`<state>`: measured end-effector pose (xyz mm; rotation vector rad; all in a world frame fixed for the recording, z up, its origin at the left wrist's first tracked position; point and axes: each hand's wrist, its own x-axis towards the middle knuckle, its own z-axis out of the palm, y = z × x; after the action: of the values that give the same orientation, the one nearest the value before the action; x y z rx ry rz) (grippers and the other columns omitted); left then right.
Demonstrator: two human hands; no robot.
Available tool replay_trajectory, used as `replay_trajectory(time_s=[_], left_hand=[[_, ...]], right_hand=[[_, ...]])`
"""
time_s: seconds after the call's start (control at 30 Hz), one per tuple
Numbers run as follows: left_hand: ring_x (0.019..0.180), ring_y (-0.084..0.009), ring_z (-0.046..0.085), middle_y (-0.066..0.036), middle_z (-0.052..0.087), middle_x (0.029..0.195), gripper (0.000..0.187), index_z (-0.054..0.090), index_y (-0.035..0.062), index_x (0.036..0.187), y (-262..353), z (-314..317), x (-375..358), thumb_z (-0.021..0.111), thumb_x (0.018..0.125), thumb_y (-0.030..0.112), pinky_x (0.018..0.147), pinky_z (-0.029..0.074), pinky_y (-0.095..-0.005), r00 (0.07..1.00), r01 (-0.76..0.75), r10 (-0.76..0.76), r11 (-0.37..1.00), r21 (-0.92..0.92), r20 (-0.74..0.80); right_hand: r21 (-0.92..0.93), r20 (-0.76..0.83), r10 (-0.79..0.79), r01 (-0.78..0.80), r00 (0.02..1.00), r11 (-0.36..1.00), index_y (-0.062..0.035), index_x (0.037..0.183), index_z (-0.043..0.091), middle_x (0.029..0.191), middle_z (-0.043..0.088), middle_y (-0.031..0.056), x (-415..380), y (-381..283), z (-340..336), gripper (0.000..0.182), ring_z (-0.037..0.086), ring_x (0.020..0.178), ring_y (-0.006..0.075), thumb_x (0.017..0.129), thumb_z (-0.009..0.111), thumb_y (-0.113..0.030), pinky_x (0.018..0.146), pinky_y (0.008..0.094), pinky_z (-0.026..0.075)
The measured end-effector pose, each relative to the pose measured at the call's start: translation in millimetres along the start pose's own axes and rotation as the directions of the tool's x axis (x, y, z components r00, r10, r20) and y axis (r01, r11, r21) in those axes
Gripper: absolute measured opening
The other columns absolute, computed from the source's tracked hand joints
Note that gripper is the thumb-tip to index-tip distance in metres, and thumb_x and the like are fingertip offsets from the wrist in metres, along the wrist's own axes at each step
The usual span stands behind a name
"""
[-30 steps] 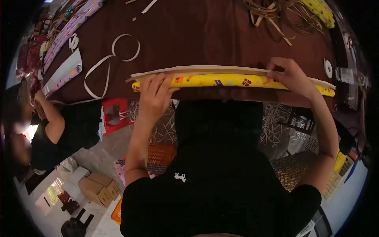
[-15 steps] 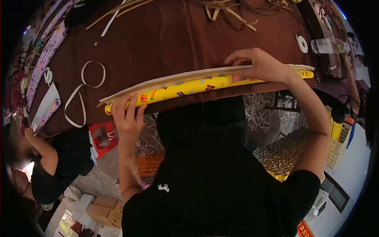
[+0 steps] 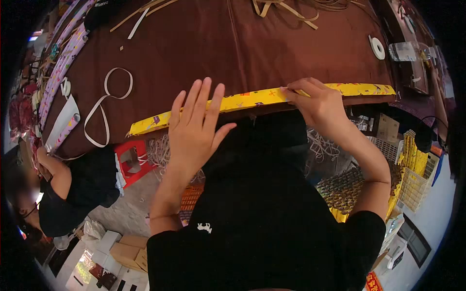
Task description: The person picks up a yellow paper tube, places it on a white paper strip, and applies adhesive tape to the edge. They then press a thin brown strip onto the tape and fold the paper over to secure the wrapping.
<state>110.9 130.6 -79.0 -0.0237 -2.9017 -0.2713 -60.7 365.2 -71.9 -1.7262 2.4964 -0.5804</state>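
A long roll of yellow patterned wrapping paper (image 3: 257, 98) lies across the table's near edge. My left hand (image 3: 194, 116) rests over its left half, fingers stretched out and spread, palm down. Right of the middle, my right hand (image 3: 318, 99) is curled, with thumb and fingertips pinched at the far side of the roll. The exact grip there is partly hidden by my own fingers.
A brown cloth covers the table (image 3: 194, 53). On it are a white strip loop (image 3: 104, 99), a white tape roll (image 3: 376, 48) and brown strips (image 3: 291, 14). A plastic bottle (image 3: 404, 51) lies at right. A co-worker (image 3: 77, 186) is at left.
The white and brown strips along the roll's far edge no longer show. My left hand has moved right and flattened out; my right fingers have closed at the roll.
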Motion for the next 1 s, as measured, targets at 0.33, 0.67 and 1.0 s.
replay_trajectory(time_s=[0.33,0.67,1.0], left_hand=[[0.118,-0.0291,0.058,-0.018,0.061,0.122,0.047,0.054,-0.0012,0.129,14,24,12,0.057,0.083,0.008,0.104,0.043,-0.0390,0.990,-0.115,0.109,0.991,0.061,0.092],[0.121,-0.0318,0.055,-0.018,0.059,0.125,0.043,0.056,-0.0037,0.126,17,33,6,0.053,0.084,0.005,0.103,0.045,-0.0420,0.996,-0.081,0.085,0.990,0.117,-0.028],[0.118,-0.0311,0.057,-0.017,0.059,0.125,0.043,0.058,-0.0017,0.124,19,39,8,0.056,0.082,0.007,0.104,0.044,-0.0409,0.993,-0.092,0.101,0.984,0.153,-0.055]], right_hand=[[-0.151,-0.187,-0.026,-0.003,0.982,0.989,-0.0069,0.114,0.066,0.108,0.063,0.0072,-26,-11,22,0.043,0.062,0.102,0.0259,0.071,0.063,-0.005,0.080,0.0352,0.055],[0.720,-0.109,0.523,-0.295,0.845,0.628,-0.0005,0.109,0.066,0.097,0.065,0.0122,-47,-69,56,0.023,0.061,0.076,0.0186,0.088,0.064,-0.007,0.066,0.0281,0.050],[0.894,0.448,0.685,-0.276,0.574,-0.352,0.0054,0.096,0.067,0.080,0.068,0.0110,-3,-90,84,0.043,0.060,0.055,0.0119,0.099,0.053,-0.035,0.046,0.0224,0.047]])
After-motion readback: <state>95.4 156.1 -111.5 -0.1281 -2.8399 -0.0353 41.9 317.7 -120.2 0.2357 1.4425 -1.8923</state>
